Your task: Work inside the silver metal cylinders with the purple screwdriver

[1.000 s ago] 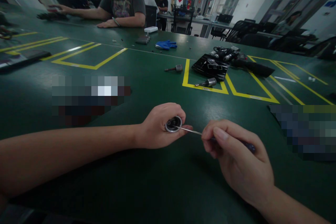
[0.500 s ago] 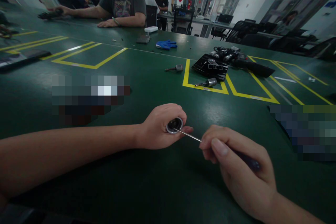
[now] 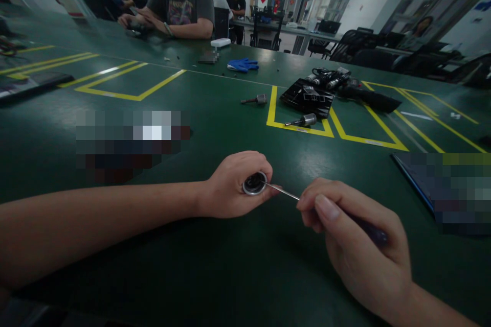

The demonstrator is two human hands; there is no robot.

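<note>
My left hand (image 3: pixel 233 184) is wrapped around a round metal cup-shaped part (image 3: pixel 253 191), its hollow mouth turned toward me. The inside looks dark and greasy, with a bright rim. My fingers hide most of its body. In my right hand (image 3: pixel 356 235) is a screwdriver with a dark blue handle (image 3: pixel 374 232). Its thin metal shaft (image 3: pixel 284 191) points left, and the tip lies at the right side of the cup's mouth. Whether the tip touches the metal I cannot tell.
Ahead lie two metal parts with shafts, one (image 3: pixel 261 99) beside the yellow tape and one (image 3: pixel 308 120) on it. Behind are a black plastic bag (image 3: pixel 309 98) and a blue glove (image 3: pixel 244 65). A dark flat device (image 3: pixel 418 189) lies right. A co-worker (image 3: pixel 184 5) sits opposite.
My right hand has moved slightly right, and the screwdriver tip has shifted from the cup's middle to its right edge. My left hand stays put. The co-worker's hands have come together around a dark object.
</note>
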